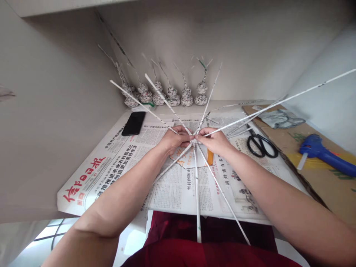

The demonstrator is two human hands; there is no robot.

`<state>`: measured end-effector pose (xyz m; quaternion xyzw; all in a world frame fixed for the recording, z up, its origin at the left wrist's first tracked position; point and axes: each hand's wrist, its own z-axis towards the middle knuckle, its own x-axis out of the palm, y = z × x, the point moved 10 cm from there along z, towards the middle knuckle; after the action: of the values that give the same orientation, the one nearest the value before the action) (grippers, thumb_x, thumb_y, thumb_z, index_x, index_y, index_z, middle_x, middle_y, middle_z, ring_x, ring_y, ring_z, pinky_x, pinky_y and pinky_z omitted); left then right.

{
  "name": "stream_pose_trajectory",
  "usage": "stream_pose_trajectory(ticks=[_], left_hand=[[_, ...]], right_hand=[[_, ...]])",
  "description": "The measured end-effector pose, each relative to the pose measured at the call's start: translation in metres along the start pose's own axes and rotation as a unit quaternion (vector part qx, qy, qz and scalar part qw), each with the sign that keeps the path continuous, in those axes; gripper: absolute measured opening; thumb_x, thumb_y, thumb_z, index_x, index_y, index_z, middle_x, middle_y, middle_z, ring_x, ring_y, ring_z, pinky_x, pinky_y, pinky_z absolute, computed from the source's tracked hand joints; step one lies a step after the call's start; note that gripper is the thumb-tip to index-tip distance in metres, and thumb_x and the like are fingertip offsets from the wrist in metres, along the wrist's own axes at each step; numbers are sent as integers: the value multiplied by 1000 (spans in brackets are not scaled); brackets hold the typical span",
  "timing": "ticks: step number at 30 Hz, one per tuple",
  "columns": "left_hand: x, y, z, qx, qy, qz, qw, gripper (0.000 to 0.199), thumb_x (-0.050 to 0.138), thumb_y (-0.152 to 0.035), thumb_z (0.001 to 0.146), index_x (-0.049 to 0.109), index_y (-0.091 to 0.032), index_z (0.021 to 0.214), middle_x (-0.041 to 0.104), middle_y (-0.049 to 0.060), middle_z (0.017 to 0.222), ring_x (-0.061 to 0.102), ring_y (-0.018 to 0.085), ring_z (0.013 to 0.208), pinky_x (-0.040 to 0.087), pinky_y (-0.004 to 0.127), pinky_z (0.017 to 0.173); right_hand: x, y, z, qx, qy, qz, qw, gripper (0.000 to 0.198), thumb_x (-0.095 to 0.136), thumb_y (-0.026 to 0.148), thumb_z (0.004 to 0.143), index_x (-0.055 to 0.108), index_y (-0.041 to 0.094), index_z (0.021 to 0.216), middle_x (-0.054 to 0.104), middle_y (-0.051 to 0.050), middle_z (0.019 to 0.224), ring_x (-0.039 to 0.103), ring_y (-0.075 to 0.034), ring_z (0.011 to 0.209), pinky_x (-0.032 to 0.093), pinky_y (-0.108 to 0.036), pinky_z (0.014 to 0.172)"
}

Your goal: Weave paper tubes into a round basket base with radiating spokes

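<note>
above newspaper [167, 194], before gourd-shaped woven pieces [187, 96] with insides hidden, now pinching paper rods [197, 193] in nearly closed left hand [177, 139] and right hand [216, 141], half covering the crossing [195, 142]

1 head-worn camera looks forward and down over newspaper [172, 189].

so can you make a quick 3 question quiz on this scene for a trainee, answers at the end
1. True or false: the left hand and right hand both touch the rods.
2. Which lies left of both hands: a) scissors, b) phone, c) cloth?
3. Fill in: the blue ____ rests on the cardboard.

Key: 1 true; 2 b; 3 glue gun.
</note>
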<state>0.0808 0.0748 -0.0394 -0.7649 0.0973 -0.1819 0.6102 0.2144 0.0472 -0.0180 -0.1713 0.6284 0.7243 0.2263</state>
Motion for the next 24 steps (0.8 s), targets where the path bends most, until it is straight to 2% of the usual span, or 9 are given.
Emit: stream_pose_trajectory(ticks=[6,11,14,20,24], left_hand=[[-1,0,0,10,-6,0,1000,38,84,-13,51,67,-14,85,61,-4,56,57,7,52,51,20,58],[1,5,1,-2,-9,1,1000,27,81,-11,55,68,-12,80,65,-1,66,60,8,56,53,20,55],[2,5,1,-3,-11,4,1000,22,80,-9,57,67,-10,76,64,-1,66,58,7,53,51,18,51],[5,6,-1,-9,-14,3,1000,21,76,-7,60,63,-11,76,62,-2,63,56,6,49,51,16,47],[11,4,-3,1,10,0,1000,25,77,-10,59,61,-12,77,61,-3,62,56,7,49,52,18,47]], right_hand=[[-3,-5,0,20,-21,27,999,24,65,43,73,66,20,77,63,1,64,53,-14,56,40,-28,57],[-2,-8,1,27,-40,137,989,17,66,36,70,63,20,75,65,0,67,59,-16,59,45,-28,58],[-2,-8,1,28,-47,175,983,14,65,32,69,61,20,76,64,1,65,59,-15,58,45,-26,56],[-6,-16,3,72,-79,193,975,14,63,34,72,58,22,77,65,2,61,63,-16,55,49,-27,55],[-10,-18,2,86,-97,197,972,13,64,29,69,57,22,78,65,3,58,64,-17,54,49,-27,52]])
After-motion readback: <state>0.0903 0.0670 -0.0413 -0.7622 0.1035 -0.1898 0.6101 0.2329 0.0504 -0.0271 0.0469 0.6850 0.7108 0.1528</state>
